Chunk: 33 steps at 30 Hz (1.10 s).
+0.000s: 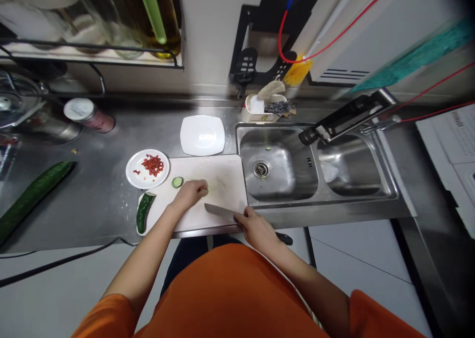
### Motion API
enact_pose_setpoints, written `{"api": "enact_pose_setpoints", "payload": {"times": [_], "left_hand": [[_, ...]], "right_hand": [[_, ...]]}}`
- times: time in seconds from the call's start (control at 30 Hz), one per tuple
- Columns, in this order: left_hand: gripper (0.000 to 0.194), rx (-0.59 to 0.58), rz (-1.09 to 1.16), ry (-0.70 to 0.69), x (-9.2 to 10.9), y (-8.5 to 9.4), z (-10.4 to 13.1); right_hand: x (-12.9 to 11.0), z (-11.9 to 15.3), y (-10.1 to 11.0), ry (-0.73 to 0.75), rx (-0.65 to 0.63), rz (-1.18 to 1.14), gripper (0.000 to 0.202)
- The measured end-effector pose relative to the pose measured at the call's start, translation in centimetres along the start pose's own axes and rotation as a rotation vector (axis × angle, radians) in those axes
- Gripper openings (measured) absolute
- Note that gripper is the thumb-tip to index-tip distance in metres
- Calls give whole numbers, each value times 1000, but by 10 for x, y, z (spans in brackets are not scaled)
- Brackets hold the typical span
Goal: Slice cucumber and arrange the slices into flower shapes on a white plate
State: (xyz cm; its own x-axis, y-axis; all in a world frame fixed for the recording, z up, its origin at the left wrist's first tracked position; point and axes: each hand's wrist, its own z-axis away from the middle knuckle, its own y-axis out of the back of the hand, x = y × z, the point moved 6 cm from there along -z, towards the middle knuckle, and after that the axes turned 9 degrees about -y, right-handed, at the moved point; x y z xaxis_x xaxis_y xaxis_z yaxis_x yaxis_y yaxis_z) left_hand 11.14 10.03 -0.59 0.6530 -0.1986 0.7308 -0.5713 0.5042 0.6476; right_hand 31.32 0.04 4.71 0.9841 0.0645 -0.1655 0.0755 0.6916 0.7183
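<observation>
A kitchen knife (222, 212) is gripped in my right hand (260, 227), its blade pointing left over the front of the white cutting board (226, 169). My left hand (191, 193) is above the middle of the board, fingers closed on a small cucumber slice (204, 191), mostly hidden by the fingertips. Just left of that hand lies another cucumber slice (177, 182). A short cut piece of cucumber (144, 213) rests at the board's left edge. Wet marks show on the board to the right of my left hand.
Chopped red pieces lie on a white plate (134, 172) at the board's left corner. Behind the board sits a square white plate (202, 135). A whole cucumber (35, 194) lies far left, near a lidded can (89, 114). A double sink (278, 179) adjoins on the right.
</observation>
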Motion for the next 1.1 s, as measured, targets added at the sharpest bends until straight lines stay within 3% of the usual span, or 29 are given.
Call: {"api": "enact_pose_setpoints", "payload": {"times": [0.07,0.13,0.27,0.37,0.5,0.73,1.1], "left_hand": [[15,8,-74,-91,4,2,-4],[25,94,-148,-122,5,4,-2],[33,340,-253,48,-2,0,19],[34,391,-294,167,-5,-14,33],[28,476,-276,217,-6,-24,34],[28,474,-114,135,-14,-22,28],[28,495,-86,141,-16,-24,35]], "right_hand": [[9,2,-1,-31,-19,-87,39],[14,2,-1,-52,-3,-159,42],[11,-6,-1,-89,23,-222,43],[4,-13,-2,-108,19,-219,38],[-3,-19,-3,-145,4,-171,32],[-9,-21,1,-172,-52,-47,26],[-40,-23,1,-98,-28,17,38]]}}
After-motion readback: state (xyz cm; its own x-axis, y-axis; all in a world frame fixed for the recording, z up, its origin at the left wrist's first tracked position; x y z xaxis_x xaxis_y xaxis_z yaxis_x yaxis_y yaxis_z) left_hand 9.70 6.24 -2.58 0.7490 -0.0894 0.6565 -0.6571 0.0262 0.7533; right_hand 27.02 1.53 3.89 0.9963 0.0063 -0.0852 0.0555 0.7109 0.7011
